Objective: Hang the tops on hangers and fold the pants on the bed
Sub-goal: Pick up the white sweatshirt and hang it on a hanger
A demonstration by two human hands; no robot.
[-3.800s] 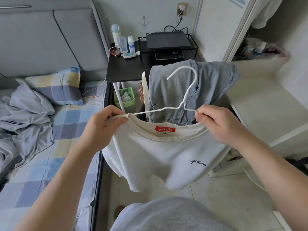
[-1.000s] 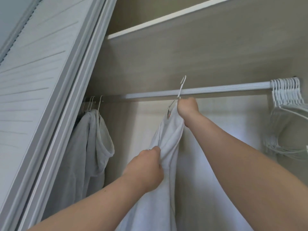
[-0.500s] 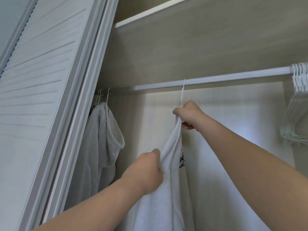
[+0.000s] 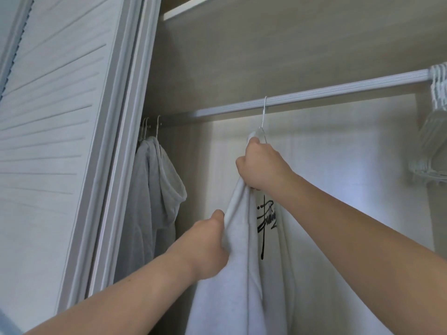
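Sweatshirt (image 4: pixel 242 286) in white, with a black script print, hangs edge-on at the centre of the frame from a thin white hanger (image 4: pixel 264 112). The hanger's hook appears to sit over the wardrobe rail (image 4: pixel 338 91), which slants across the upper half.

The right hand (image 4: pixel 262 165) is just under the hanger's neck, fingers curled into a tight grip on the bunched shoulder fabric. This is probably to steady the hanger while the hook seats and to keep the cloth from sliding off. Lower and a little left, the left hand (image 4: pixel 208 245) pinches a fold of the sweatshirt's body between thumb and curled fingers. That grip seems meant to take up the garment's weight so it does not swing or drag. Hanging this top looks close to done; letting go is what remains.

At the rail's left end a grey hoodie (image 4: pixel 154 184) hangs against the wardrobe's side, well apart from the sweatshirt. A cluster of empty white hangers (image 4: pixel 435 141) sits at the right edge. The louvred sliding door (image 4: pixel 60 141) fills the left of the frame, and a shelf edge (image 4: pixel 188 10) crosses the top.
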